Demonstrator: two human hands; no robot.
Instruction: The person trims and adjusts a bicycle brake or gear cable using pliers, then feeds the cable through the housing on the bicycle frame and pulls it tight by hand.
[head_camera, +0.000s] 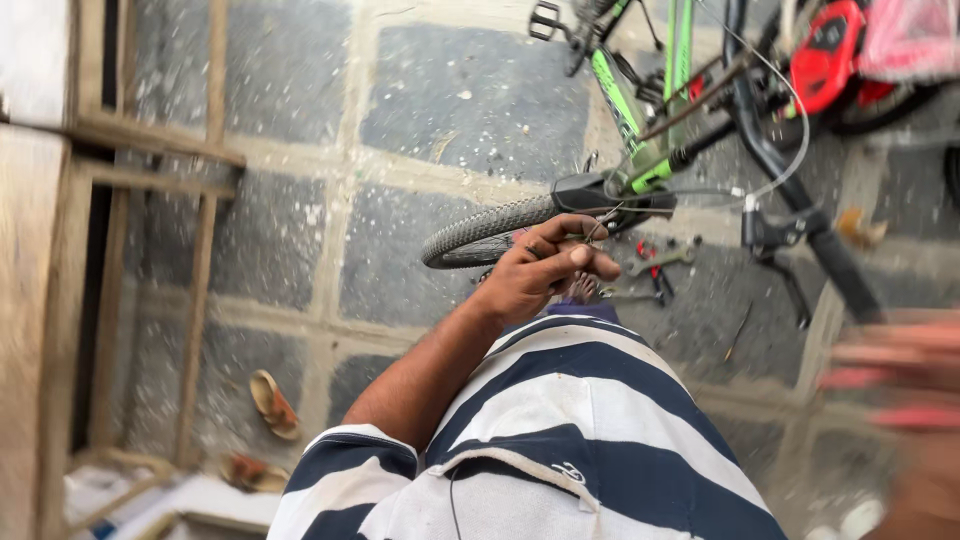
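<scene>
One hand is clear in the view, the left hand (540, 272), which comes up over a navy and white striped shirt (560, 420); its fingers (578, 256) are curled closed and they pinch a thin cable (600, 222) between the thumb and the fingertips. The right hand (900, 400) is only a blur at the right edge, so I cannot tell if it is open or closed, or if it holds something. The cable goes from the fingertips up and to the right, toward the green bicycle (650, 120), which lies on its side on the ground beyond the fingers. Just behind the knuckles is the black saddle (590, 190), and to the left of the fingers and a little beyond them is a knobby tire (480, 228). Just to the right of the fingers, on the ground, lie some small tools (660, 262), one with red handles. As I judge it, the work on the cable is in the middle: the cable is loose and in the hand, not fixed tight, and the tools are out. The ground is grey stone paving (450, 100) with pale joints, dusty. Far to the left of the fingers stands a wooden frame (150, 160), and a sandal (273, 403) lies near it. Beyond the bicycle, at the top right, there is a red and pink thing (870, 45), not clear to me.
</scene>
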